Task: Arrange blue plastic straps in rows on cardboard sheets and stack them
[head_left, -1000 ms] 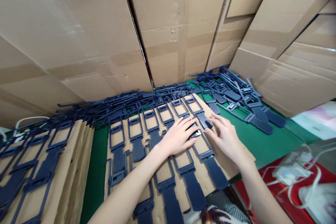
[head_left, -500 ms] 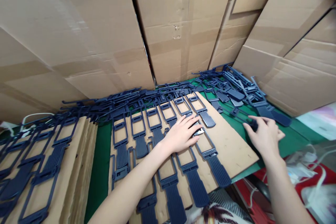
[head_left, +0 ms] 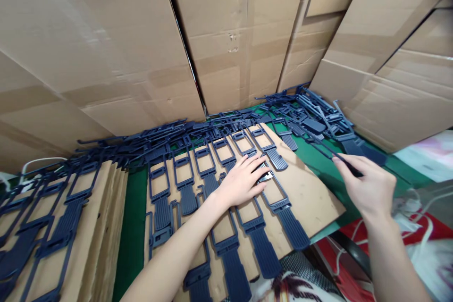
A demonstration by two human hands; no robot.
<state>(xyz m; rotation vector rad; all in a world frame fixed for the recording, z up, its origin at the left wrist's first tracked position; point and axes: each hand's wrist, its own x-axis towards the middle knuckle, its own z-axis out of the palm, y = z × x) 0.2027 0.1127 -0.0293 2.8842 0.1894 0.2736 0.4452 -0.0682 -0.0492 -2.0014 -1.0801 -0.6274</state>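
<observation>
**Occlusions and cut-offs**

Left hand [head_left: 241, 181] covers the upper part of one dark plastic piece [head_left: 268, 177]; only a pale bit shows at the fingers. Right hand [head_left: 371, 188] hides the near end of the thin strip [head_left: 323, 148] it pinches. Left cardboard stack [head_left: 95, 226] and its pieces run off the frame edge. Cable clutter [head_left: 424, 226] lower right is blurred. Patterned fabric [head_left: 293, 283] is cut by the bottom edge.

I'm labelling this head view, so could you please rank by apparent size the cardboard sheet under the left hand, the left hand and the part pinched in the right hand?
1. cardboard sheet
2. left hand
3. dark blue part in the right hand, seen edge-on
</observation>
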